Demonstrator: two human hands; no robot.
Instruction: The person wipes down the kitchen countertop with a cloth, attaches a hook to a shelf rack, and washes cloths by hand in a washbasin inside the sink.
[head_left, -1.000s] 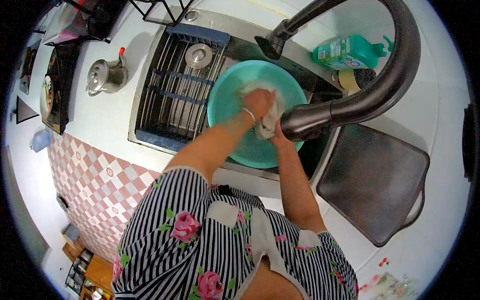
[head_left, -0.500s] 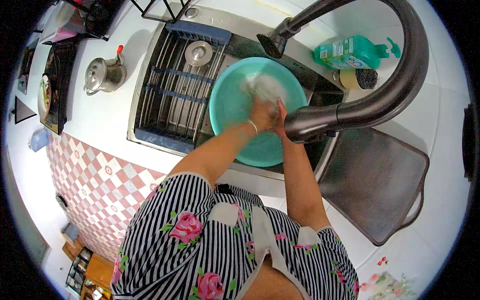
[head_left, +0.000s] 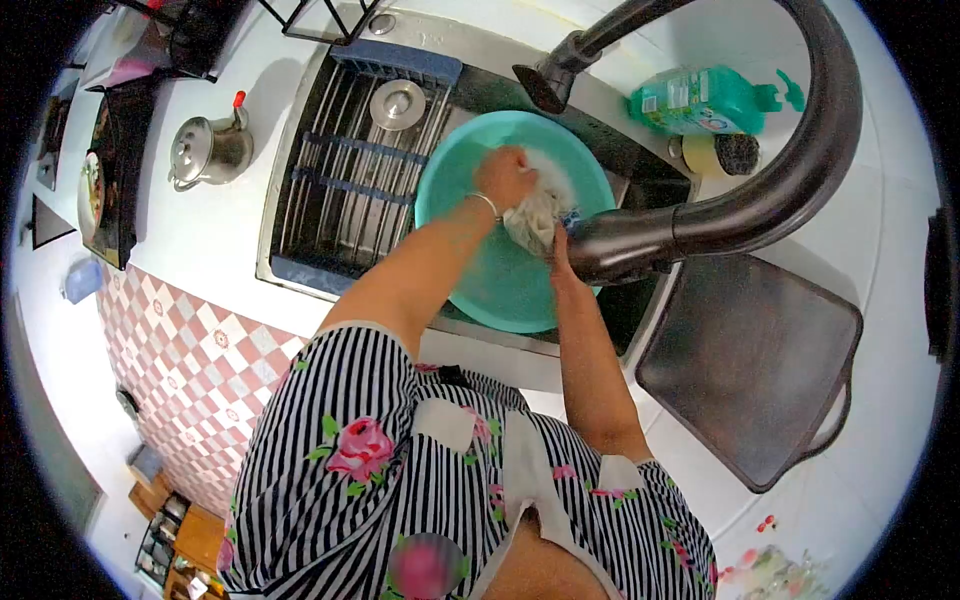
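Observation:
A turquoise basin (head_left: 436, 190) sits in the sink with cloudy-looking water in it. Inside it, a wet whitish cloth (head_left: 535, 218) with a small blue patch is bunched up and partly blurred. My left hand (head_left: 505, 177), with a bracelet at the wrist, is closed on the cloth's upper left part. At its lower right end, my right hand (head_left: 562, 262) grips the cloth too, its fingers largely covered by the dark faucet head.
The dark curved faucet (head_left: 790, 190) arches over the basin's right side. Left of the basin lies a drying rack (head_left: 350, 170). A green pump bottle (head_left: 705, 100) and a sponge (head_left: 705, 155) stand behind; a dark board (head_left: 750, 370) lies right. A metal pot (head_left: 212, 150) stands left.
My left hand has moved up and left, away from my right hand, with the cloth now stretched between them. Before, both hands were close together at the cloth's lower end.

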